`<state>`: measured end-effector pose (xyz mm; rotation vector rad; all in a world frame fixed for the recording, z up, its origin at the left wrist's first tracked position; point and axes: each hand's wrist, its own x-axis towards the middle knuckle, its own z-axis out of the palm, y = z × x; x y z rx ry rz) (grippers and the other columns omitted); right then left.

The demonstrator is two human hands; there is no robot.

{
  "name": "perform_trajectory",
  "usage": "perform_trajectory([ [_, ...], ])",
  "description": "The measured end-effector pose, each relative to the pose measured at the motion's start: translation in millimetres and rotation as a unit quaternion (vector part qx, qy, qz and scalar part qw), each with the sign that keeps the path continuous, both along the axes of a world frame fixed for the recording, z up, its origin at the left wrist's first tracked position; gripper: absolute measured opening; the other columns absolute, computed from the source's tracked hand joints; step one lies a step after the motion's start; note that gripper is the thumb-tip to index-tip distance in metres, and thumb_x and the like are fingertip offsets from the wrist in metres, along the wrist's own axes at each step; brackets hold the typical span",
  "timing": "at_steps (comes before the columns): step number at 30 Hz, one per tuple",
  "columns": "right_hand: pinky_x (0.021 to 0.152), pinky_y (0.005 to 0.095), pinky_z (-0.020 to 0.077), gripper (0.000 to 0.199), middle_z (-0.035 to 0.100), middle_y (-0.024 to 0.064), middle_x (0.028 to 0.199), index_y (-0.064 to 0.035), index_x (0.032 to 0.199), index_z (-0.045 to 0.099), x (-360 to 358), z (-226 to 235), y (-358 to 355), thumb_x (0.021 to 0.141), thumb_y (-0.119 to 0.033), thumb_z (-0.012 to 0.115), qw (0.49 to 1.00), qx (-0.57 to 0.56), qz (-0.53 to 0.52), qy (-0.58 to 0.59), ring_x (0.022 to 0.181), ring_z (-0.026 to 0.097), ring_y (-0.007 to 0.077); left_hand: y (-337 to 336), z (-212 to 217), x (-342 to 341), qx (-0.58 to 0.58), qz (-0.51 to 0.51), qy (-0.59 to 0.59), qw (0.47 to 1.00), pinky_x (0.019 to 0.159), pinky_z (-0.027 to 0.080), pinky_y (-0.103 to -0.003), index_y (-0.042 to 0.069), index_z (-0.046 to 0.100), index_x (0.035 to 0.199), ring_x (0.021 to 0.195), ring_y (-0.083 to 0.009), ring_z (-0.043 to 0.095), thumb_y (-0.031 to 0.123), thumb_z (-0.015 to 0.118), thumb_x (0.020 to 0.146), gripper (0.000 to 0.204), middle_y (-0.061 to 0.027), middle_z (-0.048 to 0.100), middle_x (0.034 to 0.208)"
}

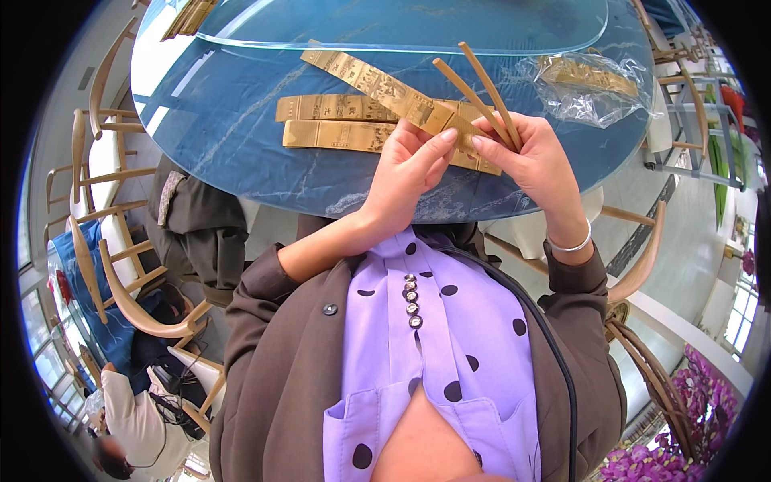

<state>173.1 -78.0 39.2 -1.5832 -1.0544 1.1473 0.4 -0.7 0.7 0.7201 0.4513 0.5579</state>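
Observation:
Between both hands, above the table's near edge, a long gold printed paper chopstick sleeve slants up to the left. My left hand is closed, pinching the lower end of this sleeve between thumb and fingers. My right hand is closed around a pair of wooden chopsticks, whose tips point up and left. Its thumb also presses near the sleeve's lower end. Beneath the hands, more gold sleeves lie side by side on the blue table, partly covered by my fingers.
A clear plastic bag with gold sleeves in it lies at the table's right. A glass turntable covers the far part. More gold strips sit far left. Wooden chairs surround the table; a person is at lower left.

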Motion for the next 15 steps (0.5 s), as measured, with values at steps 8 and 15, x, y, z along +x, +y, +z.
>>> perform_trajectory([
  [8, 0.061, 0.018, 0.0414, 0.02, 0.059, -0.0045, 0.076, 0.0031, 0.098, 0.07, -3, 1, 0, 0.089, -0.015, 0.075, 0.997, 0.006, -0.007, 0.081, 0.069, 0.049, 0.0023, 4, -3, -3, 0.057, -0.05, -0.052, 0.996, 0.05, 0.024, -0.017, 0.008, 0.057, 0.126, 0.057, 0.0011, 0.033, 0.017, 0.053, 0.102, 0.026, 0.0092, 0.043, 0.069],
  [15, 0.059, 0.0195, 0.0404, 0.021, 0.057, -0.0043, 0.073, 0.0025, 0.094, 0.07, -1, 2, 0, 0.09, -0.017, 0.076, 0.998, 0.02, -0.006, 0.062, 0.067, 0.048, 0.0026, 12, 2, -6, 0.132, -0.083, -0.035, 0.987, 0.055, 0.028, -0.014, 0.008, 0.055, 0.127, 0.066, 0.0032, 0.04, 0.021, 0.059, 0.102, 0.029, 0.0058, 0.059, 0.089],
])
